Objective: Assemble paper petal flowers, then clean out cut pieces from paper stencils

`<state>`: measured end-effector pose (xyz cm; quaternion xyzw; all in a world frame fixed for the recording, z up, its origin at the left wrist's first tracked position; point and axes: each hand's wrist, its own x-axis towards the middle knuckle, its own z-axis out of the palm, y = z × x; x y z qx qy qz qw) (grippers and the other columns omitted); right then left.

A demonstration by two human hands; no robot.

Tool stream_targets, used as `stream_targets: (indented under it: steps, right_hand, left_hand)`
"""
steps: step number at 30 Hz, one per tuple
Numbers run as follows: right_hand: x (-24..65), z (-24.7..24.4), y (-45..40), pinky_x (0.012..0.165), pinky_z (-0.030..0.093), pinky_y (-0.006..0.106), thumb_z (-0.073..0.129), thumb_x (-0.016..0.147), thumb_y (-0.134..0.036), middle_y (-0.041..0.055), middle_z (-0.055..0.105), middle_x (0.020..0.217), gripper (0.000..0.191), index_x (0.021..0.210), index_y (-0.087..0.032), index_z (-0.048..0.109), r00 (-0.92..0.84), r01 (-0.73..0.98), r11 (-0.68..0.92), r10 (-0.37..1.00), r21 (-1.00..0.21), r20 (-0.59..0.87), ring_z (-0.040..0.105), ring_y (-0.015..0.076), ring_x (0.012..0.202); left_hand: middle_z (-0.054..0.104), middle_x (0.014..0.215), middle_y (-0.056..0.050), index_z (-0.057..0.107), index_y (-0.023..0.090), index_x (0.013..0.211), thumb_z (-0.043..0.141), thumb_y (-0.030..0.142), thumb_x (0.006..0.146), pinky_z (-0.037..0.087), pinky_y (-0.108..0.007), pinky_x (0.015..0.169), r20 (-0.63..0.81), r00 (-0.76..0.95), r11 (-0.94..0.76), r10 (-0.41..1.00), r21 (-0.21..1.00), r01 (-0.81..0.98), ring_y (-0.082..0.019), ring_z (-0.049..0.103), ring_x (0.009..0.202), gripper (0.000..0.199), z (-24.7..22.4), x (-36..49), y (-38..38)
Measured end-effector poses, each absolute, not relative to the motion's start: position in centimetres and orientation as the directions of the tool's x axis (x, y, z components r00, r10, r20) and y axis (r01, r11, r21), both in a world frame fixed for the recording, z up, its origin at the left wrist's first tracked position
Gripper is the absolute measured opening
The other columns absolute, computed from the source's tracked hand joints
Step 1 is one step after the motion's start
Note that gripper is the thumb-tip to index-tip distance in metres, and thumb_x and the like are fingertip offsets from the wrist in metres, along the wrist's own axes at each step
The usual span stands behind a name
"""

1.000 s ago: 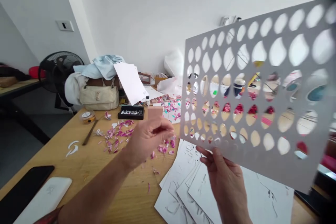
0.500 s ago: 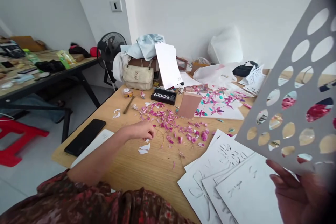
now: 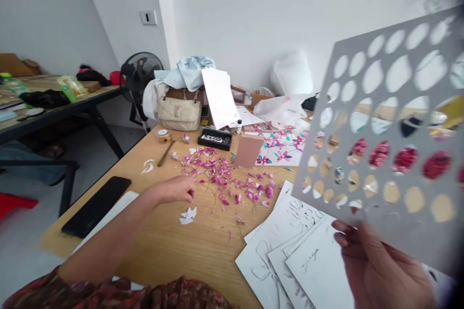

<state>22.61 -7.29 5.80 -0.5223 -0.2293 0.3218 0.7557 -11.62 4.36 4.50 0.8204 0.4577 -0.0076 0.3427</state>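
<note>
My right hand (image 3: pixel 384 265) grips the lower edge of a grey stencil sheet (image 3: pixel 342 89), which is raised upright at the right side. Rows of leaf-shaped and oval holes run across it, and the table shows through them. My left hand (image 3: pixel 183 189) is curled closed just above the tabletop; whether anything is inside its fingers is hidden. Right below it lie small white paper petal cutouts (image 3: pixel 187 216). Beyond that hand, pink dried petals (image 3: pixel 224 174) are scattered over the wood. White sheets with petal drawings (image 3: pixel 261 265) lie under and left of the stencil.
A black phone (image 3: pixel 97 206) lies at the table's left. Farther back are a wooden stick (image 3: pixel 166 153), a small jar (image 3: pixel 164 135), a black tray (image 3: pixel 214 139), a brown card (image 3: pixel 249 150), a floral artwork (image 3: pixel 286 147) and a beige handbag (image 3: pixel 179 113). A fan (image 3: pixel 141 75) stands behind.
My right hand has brought the stencil left and turned it, so more of it shows. My left hand has stayed near the white cutouts. The camera view has shifted to the right.
</note>
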Motion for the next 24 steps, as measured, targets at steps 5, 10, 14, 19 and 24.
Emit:
stream_targets:
  steps: [5,10,14,19,24]
  right_hand:
    - [21.0,7.2,-6.7,0.044,0.040,0.021,0.073,0.064,-0.022,-0.0001,0.056,0.061,0.012,0.068,-0.016,0.064,0.598,-0.355,0.258,0.801,-0.899,-0.006,0.047,0.0084,0.050]
    - [20.3,7.0,-5.8,0.041,0.037,0.021,0.074,0.061,-0.025,0.0019,0.059,0.057,0.014,0.065,-0.016,0.064,0.565,-0.377,0.235,0.825,-0.896,-0.022,0.050,0.0106,0.051]
    - [19.8,7.0,-5.6,0.040,0.035,0.020,0.073,0.062,-0.026,0.0041,0.064,0.068,0.014,0.072,-0.018,0.067,0.505,-0.423,0.235,0.863,-0.875,-0.012,0.055,0.0127,0.059]
    - [20.2,7.5,-5.9,0.043,0.036,0.020,0.072,0.064,-0.025,0.0060,0.066,0.081,0.013,0.075,-0.018,0.069,0.399,-0.472,0.168,0.916,-0.865,-0.040,0.058,0.0168,0.071]
    - [20.6,8.0,-5.9,0.044,0.036,0.021,0.068,0.069,-0.028,0.0061,0.064,0.089,0.016,0.082,-0.018,0.068,0.350,-0.483,0.113,0.934,-0.868,-0.073,0.058,0.0188,0.079]
  left_hand:
    - [0.061,0.069,0.001,0.064,0.017,0.069,0.051,0.021,0.077,0.036,-0.020,0.063,-0.039,0.655,-0.501,0.754,0.611,0.613,-0.011,0.052,0.066,0.016,9.2,-7.3,3.7]
    - [0.063,0.077,-0.002,0.065,0.017,0.081,0.049,0.019,0.081,0.042,-0.021,0.066,0.344,0.695,-0.666,0.632,0.699,0.260,-0.011,0.055,0.070,0.015,12.4,1.6,0.9]
    - [0.060,0.080,-0.004,0.059,0.016,0.100,0.054,0.015,0.078,0.045,-0.023,0.065,0.551,0.648,-0.777,0.526,0.621,0.104,-0.011,0.053,0.069,0.023,12.5,7.0,0.3]
    - [0.057,0.096,-0.006,0.055,0.018,0.101,0.050,0.006,0.077,0.047,-0.025,0.067,0.592,0.591,-0.794,0.547,0.591,0.144,-0.012,0.054,0.074,0.028,11.6,9.6,1.0]
    - [0.056,0.084,-0.003,0.055,0.017,0.081,0.051,0.005,0.075,0.046,-0.024,0.064,0.593,0.565,-0.782,0.574,0.603,0.161,-0.013,0.055,0.077,0.015,11.4,10.0,1.2]
